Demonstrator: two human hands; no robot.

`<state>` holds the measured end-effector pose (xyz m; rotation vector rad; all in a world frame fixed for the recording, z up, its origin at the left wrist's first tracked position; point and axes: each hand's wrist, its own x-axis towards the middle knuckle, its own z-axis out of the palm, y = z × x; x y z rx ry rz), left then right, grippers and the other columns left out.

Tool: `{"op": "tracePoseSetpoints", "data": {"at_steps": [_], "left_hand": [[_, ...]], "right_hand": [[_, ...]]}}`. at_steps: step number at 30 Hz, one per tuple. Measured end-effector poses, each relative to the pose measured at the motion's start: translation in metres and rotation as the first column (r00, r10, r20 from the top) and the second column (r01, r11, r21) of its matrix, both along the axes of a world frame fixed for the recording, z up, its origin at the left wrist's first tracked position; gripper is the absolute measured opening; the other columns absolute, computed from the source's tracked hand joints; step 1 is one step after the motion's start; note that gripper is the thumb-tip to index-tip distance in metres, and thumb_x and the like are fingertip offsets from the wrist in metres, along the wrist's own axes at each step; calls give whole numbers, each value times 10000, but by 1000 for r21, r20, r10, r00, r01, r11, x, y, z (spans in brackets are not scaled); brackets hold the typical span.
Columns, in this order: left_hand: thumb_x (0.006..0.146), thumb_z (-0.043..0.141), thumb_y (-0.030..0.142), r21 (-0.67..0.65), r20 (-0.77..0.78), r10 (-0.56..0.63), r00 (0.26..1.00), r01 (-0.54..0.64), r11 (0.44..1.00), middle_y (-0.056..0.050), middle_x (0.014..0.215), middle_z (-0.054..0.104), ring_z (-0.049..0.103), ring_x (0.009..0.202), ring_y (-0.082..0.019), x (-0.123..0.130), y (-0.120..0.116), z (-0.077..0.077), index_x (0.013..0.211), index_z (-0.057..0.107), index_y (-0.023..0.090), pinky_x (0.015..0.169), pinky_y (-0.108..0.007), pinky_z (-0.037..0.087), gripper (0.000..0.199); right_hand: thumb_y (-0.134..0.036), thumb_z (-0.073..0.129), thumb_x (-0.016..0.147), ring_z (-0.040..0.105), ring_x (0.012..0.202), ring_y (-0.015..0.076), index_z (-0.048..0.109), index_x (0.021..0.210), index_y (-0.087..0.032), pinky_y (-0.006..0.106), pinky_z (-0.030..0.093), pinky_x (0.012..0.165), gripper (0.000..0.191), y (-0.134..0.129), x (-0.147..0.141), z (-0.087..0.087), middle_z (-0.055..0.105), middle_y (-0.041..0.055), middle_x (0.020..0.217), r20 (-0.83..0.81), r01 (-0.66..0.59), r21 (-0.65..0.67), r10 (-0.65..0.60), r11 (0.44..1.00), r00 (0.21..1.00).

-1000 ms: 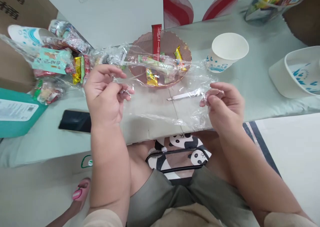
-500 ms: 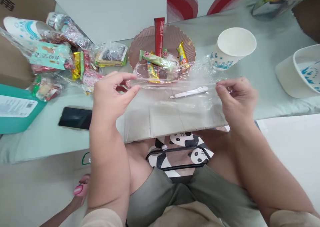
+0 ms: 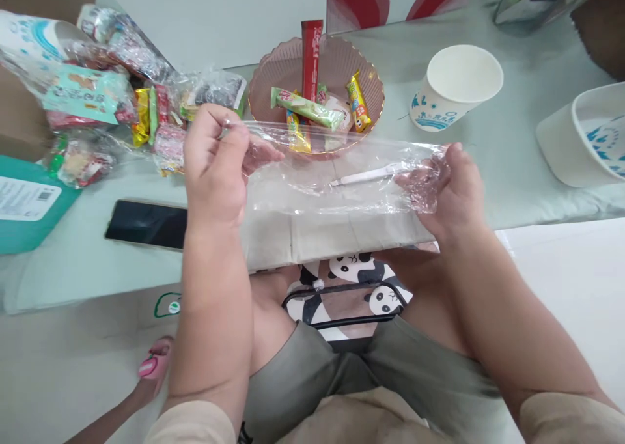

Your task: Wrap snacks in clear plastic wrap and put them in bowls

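Observation:
A clear plastic bag [image 3: 312,200] is stretched between my two hands, above the table's front part. My left hand [image 3: 219,161] grips its left end, thumb on top and the other fingers behind or under the film. At the right end my right hand [image 3: 452,187] is closed on the crinkled plastic, with some fingers seen through it. Beneath the film lies a white utility knife [image 3: 366,174]. Just behind the bag stands a pink ribbed glass bowl [image 3: 273,66] holding a red stick packet [image 3: 311,60], a green-wrapped sweet [image 3: 307,109] and yellow-wrapped sweets [image 3: 359,102].
Packaged snacks [image 3: 88,99] are heaped at the left beside a paper cup [image 3: 34,43]. A phone [image 3: 146,224] lies near a teal container [image 3: 29,209]. Right of the bowl stand a paper cup [image 3: 459,86] and a white tub [image 3: 561,138]. Another person's foot [image 3: 159,362] shows below.
The plastic has been raised and spread wider between my hands. My left hand has turned and moved up; my right hand now has more of the film gathered over its fingers.

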<state>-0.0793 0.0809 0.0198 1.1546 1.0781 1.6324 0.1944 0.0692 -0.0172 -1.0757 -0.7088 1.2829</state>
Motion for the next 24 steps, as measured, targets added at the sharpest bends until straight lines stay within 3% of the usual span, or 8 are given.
{"op": "tracePoseSetpoints", "data": {"at_steps": [4,7,12,14,16,18,22,24], "left_hand": [[1025,540,232,-70,-61,111,992,-115,991,94,530,596,508,381,-101,0,2,-6,923,475,263,358,-224,275,125],[1048,554,242,-61,-138,136,981,-146,987,113,493,554,426,334,-74,-9,4,-10,925,473,266,323,-250,121,148],[1037,598,325,-70,-149,107,983,-118,991,148,446,469,274,320,-65,-14,13,-21,938,449,279,353,-242,86,185],[1046,581,285,-100,-75,147,986,-154,983,147,467,425,262,338,-61,-11,15,-21,932,428,273,367,-244,76,191],[1066,545,229,-118,-38,182,983,-185,976,133,520,414,298,356,-45,-9,15,-19,934,418,261,369,-254,72,186],[1075,533,195,-101,-61,208,976,-214,972,125,559,392,317,365,-24,-9,14,-17,935,415,249,370,-266,73,190],[1059,569,162,-24,-215,227,950,-237,971,120,579,358,355,380,0,-15,14,-21,965,451,236,380,-269,134,168],[1063,577,232,-50,-229,249,941,-267,962,122,547,348,349,376,-12,-14,15,-22,960,460,240,376,-260,129,156]], "right_hand": [[-456,985,506,565,572,116,542,757,-250,292,530,559,549,-2,-4,0,601,-61,671,26,-193,-81,195,978,980],[-318,992,502,509,519,83,554,740,-226,244,437,476,508,-1,-4,1,585,-57,639,93,-231,-106,241,967,966],[-281,965,531,546,567,78,669,892,-230,222,498,524,469,2,-5,0,596,-72,666,-67,-180,-118,173,977,983],[-336,972,533,598,594,100,706,929,-217,239,540,543,491,2,-6,-2,633,-52,680,-97,-276,-207,261,939,960],[-379,983,543,626,598,119,708,853,-193,265,571,561,454,0,-6,-3,654,-23,679,-84,-409,-277,402,869,912],[-392,996,545,607,562,111,679,766,-191,264,568,549,436,-1,-6,-3,629,-30,639,-60,-466,-283,469,838,881],[-420,1016,519,425,451,47,656,750,-205,188,409,419,478,0,-6,1,498,-85,544,-34,-358,-189,359,914,933],[-416,1013,528,362,445,36,649,755,-210,181,363,411,476,1,-7,2,456,-94,535,-38,-318,-161,316,934,948]]}}
